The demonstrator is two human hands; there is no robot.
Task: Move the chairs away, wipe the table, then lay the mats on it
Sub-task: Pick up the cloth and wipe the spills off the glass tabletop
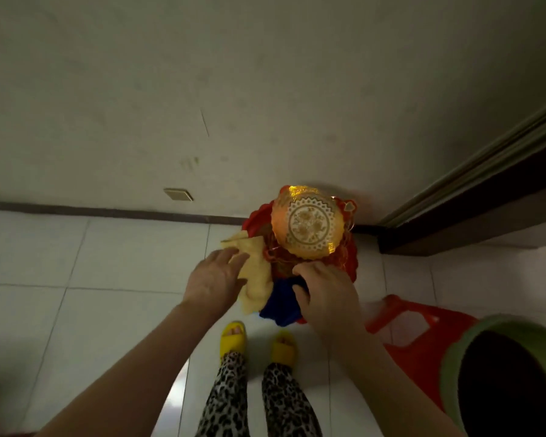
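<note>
A round gold mat (309, 223) with a lace-like pattern lies on top of a red scalloped holder (259, 217) standing against the wall. A yellow cloth (256, 275) hangs over the holder's left side, and a blue cloth (281, 305) hangs at its front. My left hand (215, 275) lies on the yellow cloth with its fingers fairly straight. My right hand (325, 298) has its fingers curled into the blue cloth just below the gold mat. No table is in view.
A red plastic chair (407, 329) lies low at the right, beside a green-rimmed dark bin (454, 357) at the lower right corner. A dark door frame (454, 216) runs along the right. My feet in yellow slippers (232, 337) stand on white floor tiles.
</note>
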